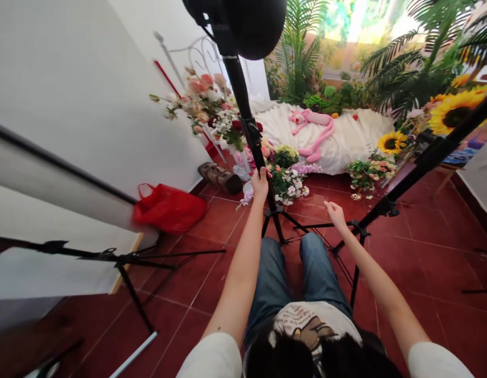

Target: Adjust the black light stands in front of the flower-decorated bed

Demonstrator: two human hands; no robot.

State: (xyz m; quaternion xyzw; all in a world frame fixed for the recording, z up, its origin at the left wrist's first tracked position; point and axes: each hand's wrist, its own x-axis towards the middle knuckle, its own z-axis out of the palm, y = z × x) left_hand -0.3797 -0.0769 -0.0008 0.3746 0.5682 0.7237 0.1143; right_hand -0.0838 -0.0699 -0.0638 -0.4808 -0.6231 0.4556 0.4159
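Note:
My left hand point(260, 185) is wrapped round the upright pole of a black light stand point(241, 94), low down above its spread legs. A large black lamp head point(253, 23) tops this stand, cut off by the upper edge of the view. My right hand point(336, 214) hangs in the air with its fingers curled in, and nothing shows in it. Close by it, on the right, leans the black pole of a second stand point(408, 181). Artificial flowers point(288, 184) lie on the floor just beyond my left hand.
A third black stand point(123, 260) spreads its legs at the left, near a red bag point(170, 207). Ahead, a pink plush toy point(316, 123) rests on white cloth point(348, 149). Sunflowers point(456, 115) and palm plants point(428, 52) fill the back right. Red tiles point(412, 252) cover the floor.

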